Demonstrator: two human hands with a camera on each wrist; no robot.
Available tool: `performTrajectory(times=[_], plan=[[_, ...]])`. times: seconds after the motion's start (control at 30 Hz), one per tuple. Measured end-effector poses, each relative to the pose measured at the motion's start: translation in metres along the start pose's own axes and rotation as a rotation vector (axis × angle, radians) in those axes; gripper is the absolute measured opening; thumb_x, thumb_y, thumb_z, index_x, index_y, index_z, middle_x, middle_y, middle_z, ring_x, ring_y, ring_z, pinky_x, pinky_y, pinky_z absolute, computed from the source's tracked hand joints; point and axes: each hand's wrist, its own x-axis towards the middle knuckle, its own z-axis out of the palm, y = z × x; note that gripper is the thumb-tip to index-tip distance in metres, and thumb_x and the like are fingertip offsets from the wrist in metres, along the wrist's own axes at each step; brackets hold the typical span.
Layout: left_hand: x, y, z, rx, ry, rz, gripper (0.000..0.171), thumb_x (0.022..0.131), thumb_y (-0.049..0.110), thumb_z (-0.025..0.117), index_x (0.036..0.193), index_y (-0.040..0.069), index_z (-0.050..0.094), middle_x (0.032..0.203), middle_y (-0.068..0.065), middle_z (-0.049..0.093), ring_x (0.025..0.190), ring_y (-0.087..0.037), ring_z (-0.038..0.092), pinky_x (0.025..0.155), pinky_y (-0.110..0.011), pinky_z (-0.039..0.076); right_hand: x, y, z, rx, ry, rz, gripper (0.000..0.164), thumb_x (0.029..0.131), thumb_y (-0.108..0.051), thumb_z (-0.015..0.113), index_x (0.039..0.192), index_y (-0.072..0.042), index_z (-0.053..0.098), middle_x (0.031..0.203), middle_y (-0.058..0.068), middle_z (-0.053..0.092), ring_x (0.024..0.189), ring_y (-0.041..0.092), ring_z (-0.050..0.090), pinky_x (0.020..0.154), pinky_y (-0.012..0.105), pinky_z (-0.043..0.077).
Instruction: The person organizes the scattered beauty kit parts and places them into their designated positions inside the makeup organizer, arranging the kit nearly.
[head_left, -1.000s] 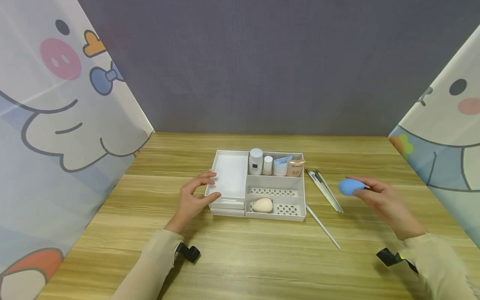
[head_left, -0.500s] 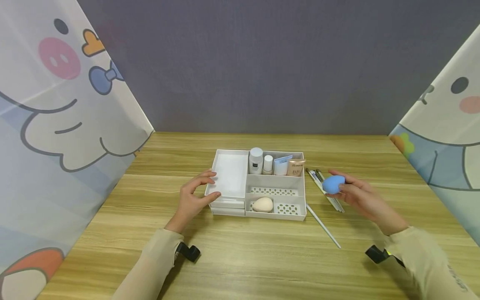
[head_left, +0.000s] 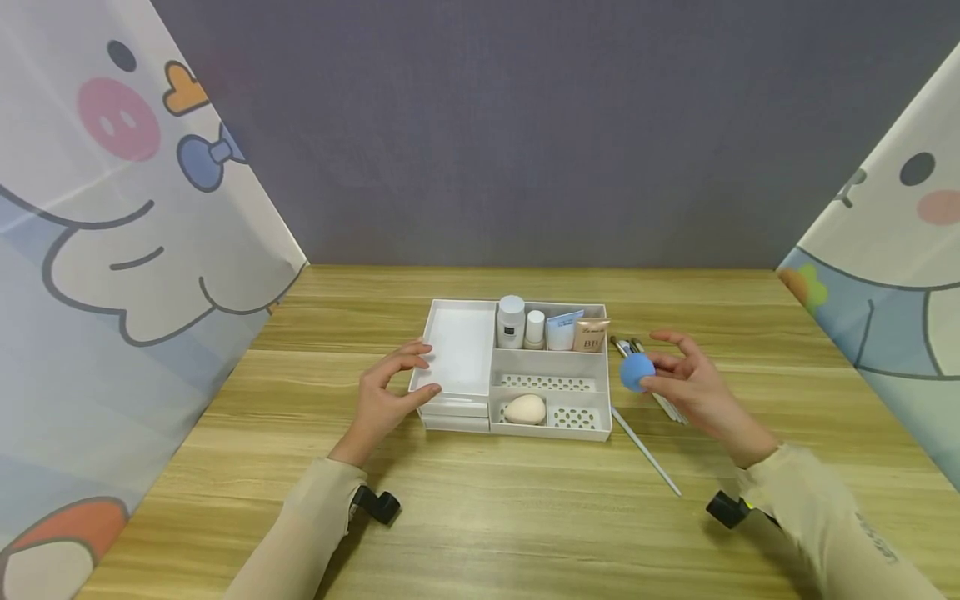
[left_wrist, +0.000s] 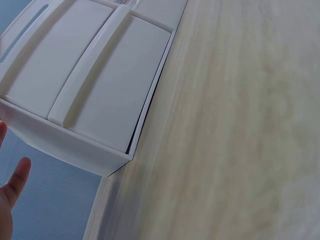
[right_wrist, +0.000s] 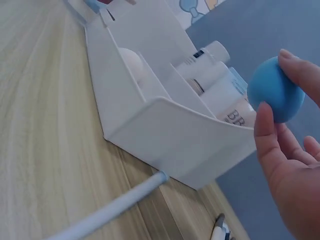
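Left wrist cam barely catches the left hand (head_left: 384,398), just the thumb and a sliver of one finger, rest chopped by the left edge. Box (left_wrist: 120,85) runs off the top there too. Right wrist view crops the right hand (head_left: 701,396) at the right edge and the stick (right_wrist: 117,205) at the bottom. From the head cam, the sponge (head_left: 637,372) and right hand cover part of the brushes (head_left: 672,412), and the bottle (head_left: 511,323) label's too tiny to read.
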Motion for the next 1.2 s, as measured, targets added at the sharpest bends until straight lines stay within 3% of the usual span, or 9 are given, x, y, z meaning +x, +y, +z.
performTrajectory(times=[0.13, 0.3, 0.43, 0.6, 0.83, 1.03, 1.2], plan=[[-0.004, -0.016, 0.000, 0.000, 0.006, -0.016, 0.033, 0.063, -0.026, 0.077, 0.090, -0.011, 0.064, 0.113, -0.034, 0.064, 0.119, -0.052, 0.053, 0.105, -0.025, 0.044, 0.003, 0.002, 0.008, -0.073, 0.046, 0.002, 0.057, 0.086, 0.023, 0.058, 0.131, -0.011, 0.055, 0.110, 0.004, 0.071, 0.095, 0.014, 0.068, 0.079, 0.022, 0.057], [-0.009, -0.033, -0.001, -0.011, 0.013, -0.007, 0.036, 0.063, -0.023, 0.079, 0.092, -0.005, 0.067, 0.116, -0.029, 0.066, 0.124, -0.041, 0.055, 0.106, -0.027, 0.044, 0.005, 0.004, 0.020, -0.318, 0.143, 0.016, 0.050, 0.081, 0.019, 0.070, 0.122, -0.010, 0.070, 0.102, -0.003, 0.072, 0.091, 0.008, 0.067, 0.078, 0.018, 0.056], [-0.010, -0.036, -0.001, -0.022, 0.013, 0.010, 0.034, 0.066, -0.018, 0.081, 0.094, -0.002, 0.068, 0.117, -0.025, 0.067, 0.126, -0.034, 0.056, 0.107, -0.029, 0.044, 0.006, 0.006, 0.028, -0.472, 0.217, 0.072, 0.040, 0.077, 0.016, 0.076, 0.113, 0.000, 0.072, 0.097, -0.008, 0.073, 0.084, 0.007, 0.066, 0.072, 0.017, 0.056], [-0.009, -0.035, -0.002, -0.029, 0.011, 0.021, 0.032, 0.068, -0.015, 0.080, 0.094, -0.001, 0.069, 0.117, -0.024, 0.067, 0.125, -0.033, 0.056, 0.106, -0.029, 0.044, 0.008, 0.007, 0.038, -0.591, 0.267, 0.166, 0.036, 0.075, 0.007, 0.083, 0.107, 0.012, 0.067, 0.087, -0.007, 0.072, 0.076, 0.006, 0.064, 0.066, 0.018, 0.056], [-0.008, -0.033, -0.002, -0.030, 0.010, 0.022, 0.032, 0.068, -0.017, 0.079, 0.094, -0.002, 0.068, 0.116, -0.025, 0.067, 0.125, -0.035, 0.056, 0.107, -0.029, 0.044, 0.010, 0.011, 0.045, -0.743, 0.250, 0.210, 0.037, 0.073, -0.002, 0.088, 0.101, 0.010, 0.068, 0.091, 0.009, 0.069, 0.073, 0.009, 0.064, 0.064, 0.020, 0.057], [-0.009, -0.033, -0.002, -0.021, 0.007, 0.018, 0.031, 0.068, -0.016, 0.080, 0.093, -0.001, 0.069, 0.116, -0.024, 0.067, 0.125, -0.033, 0.056, 0.106, -0.029, 0.044, 0.012, 0.017, 0.048, -0.845, 0.219, 0.165, 0.032, 0.070, -0.007, 0.091, 0.094, 0.003, 0.072, 0.090, 0.013, 0.069, 0.071, 0.011, 0.062, 0.061, 0.021, 0.055], [-0.008, -0.034, -0.001, -0.020, 0.006, 0.016, 0.031, 0.069, -0.016, 0.080, 0.094, -0.001, 0.068, 0.116, -0.024, 0.067, 0.125, -0.036, 0.056, 0.105, -0.028, 0.045, 0.013, 0.021, 0.054, -0.975, 0.156, 0.025, 0.033, 0.063, -0.009, 0.094, 0.087, -0.004, 0.073, 0.086, 0.003, 0.069, 0.066, 0.009, 0.058, 0.056, 0.019, 0.052]])
